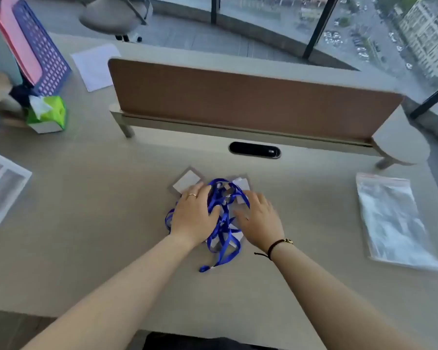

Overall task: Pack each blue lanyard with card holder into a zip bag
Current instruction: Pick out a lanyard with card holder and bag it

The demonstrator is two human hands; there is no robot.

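Beige desk [86, 223] fills most of frame. Centre: tangled pile of blue lanyards [221, 218] with card holders [187, 181], both hands flat on it. Right: stack of clear zip bags [392, 218], lying flat. Upper left: green tissue box [47, 117], purple perforated file rack [42, 46], white paper sheet [94, 66]. Left edge: white tray [0, 188]. Behind pile: black oval cable port [254, 150], brown divider panel [250, 97].

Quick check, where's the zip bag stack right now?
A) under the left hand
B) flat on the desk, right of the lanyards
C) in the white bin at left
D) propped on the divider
B: the zip bags lie flat on the desk, right of the lanyards, untouched by either hand.
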